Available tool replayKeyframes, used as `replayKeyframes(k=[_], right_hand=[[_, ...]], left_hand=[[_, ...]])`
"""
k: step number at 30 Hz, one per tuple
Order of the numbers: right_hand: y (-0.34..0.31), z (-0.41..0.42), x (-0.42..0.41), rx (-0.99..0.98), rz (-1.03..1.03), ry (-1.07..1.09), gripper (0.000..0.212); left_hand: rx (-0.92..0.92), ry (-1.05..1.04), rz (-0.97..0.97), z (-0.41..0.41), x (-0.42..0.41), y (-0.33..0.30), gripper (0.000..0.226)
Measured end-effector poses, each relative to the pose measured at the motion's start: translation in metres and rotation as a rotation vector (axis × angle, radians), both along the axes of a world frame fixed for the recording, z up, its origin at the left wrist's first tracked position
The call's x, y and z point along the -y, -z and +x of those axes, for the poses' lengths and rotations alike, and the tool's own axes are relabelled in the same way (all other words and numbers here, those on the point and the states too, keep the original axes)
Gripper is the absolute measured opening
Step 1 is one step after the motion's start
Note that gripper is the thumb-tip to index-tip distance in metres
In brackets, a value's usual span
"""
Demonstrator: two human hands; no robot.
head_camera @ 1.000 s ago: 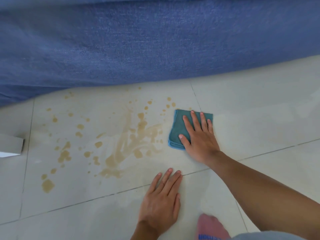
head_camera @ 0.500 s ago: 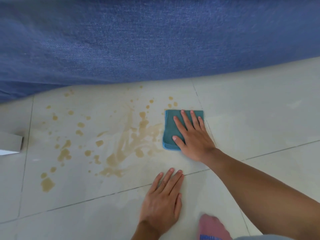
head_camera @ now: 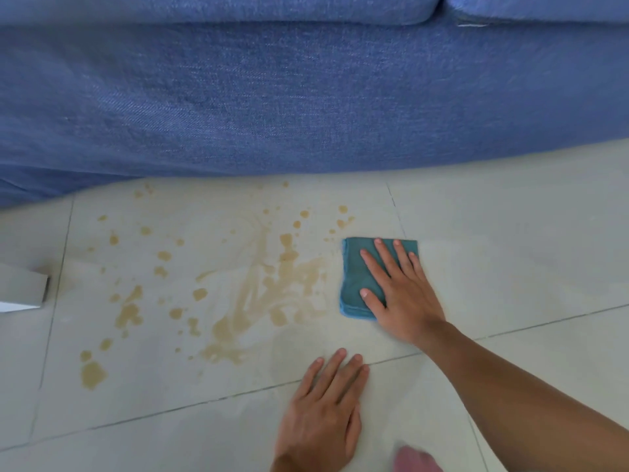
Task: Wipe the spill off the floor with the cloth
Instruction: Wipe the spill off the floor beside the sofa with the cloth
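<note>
A folded teal cloth [head_camera: 354,277] lies flat on the pale tiled floor [head_camera: 510,260], at the right edge of a tan spill [head_camera: 272,284]. The spill is a smeared streak in the middle with many scattered drops reaching left and toward the sofa. My right hand [head_camera: 401,291] presses flat on the cloth, fingers spread, covering its right half. My left hand [head_camera: 323,413] rests palm down on the floor nearer to me, fingers together, holding nothing.
A blue fabric sofa [head_camera: 306,97] fills the top of the view, its base right behind the spill. A grey box-like object [head_camera: 23,291] pokes in at the left edge. A pink thing [head_camera: 417,461] shows at the bottom edge.
My right hand slid the cloth left toward the smear. The view has tilted up, showing more of the sofa. My left hand has stayed in place.
</note>
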State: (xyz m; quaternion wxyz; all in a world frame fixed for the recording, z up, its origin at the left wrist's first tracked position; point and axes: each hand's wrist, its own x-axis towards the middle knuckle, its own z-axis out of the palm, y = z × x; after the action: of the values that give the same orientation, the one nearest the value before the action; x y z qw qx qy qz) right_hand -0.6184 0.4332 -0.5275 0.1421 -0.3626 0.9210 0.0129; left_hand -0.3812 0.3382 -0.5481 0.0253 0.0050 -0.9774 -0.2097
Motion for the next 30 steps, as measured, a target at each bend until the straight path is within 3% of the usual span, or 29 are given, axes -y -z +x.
replayKeyframes(k=[4, 7, 12, 18, 20, 25, 30], right_hand=[[0.007, -0.032, 0.040, -0.039, 0.003, 0.189, 0.077], [0.006, -0.024, 0.061, 0.000, 0.005, 0.107, 0.075], [-0.002, -0.019, 0.021, 0.038, 0.002, -0.166, 0.073], [0.003, -0.059, 0.084, -0.003, -0.007, 0.089, 0.073], [0.002, -0.053, 0.104, 0.013, -0.027, 0.071, 0.070], [-0.002, -0.029, 0.076, 0.049, -0.044, -0.223, 0.072], [-0.005, -0.058, 0.078, 0.026, -0.033, -0.084, 0.076]], left_hand=[[0.006, -0.011, 0.003, -0.001, 0.002, -0.002, 0.056], [0.017, -0.005, -0.011, 0.001, 0.001, -0.001, 0.058], [0.026, -0.003, 0.008, 0.000, 0.000, -0.004, 0.057], [-0.064, -0.023, -0.010, -0.001, -0.001, 0.003, 0.055], [-0.067, -0.018, -0.025, -0.002, -0.002, 0.007, 0.054], [-0.058, -0.015, 0.009, -0.005, -0.001, 0.011, 0.049], [-0.043, -0.020, -0.005, -0.004, 0.000, 0.008, 0.055]])
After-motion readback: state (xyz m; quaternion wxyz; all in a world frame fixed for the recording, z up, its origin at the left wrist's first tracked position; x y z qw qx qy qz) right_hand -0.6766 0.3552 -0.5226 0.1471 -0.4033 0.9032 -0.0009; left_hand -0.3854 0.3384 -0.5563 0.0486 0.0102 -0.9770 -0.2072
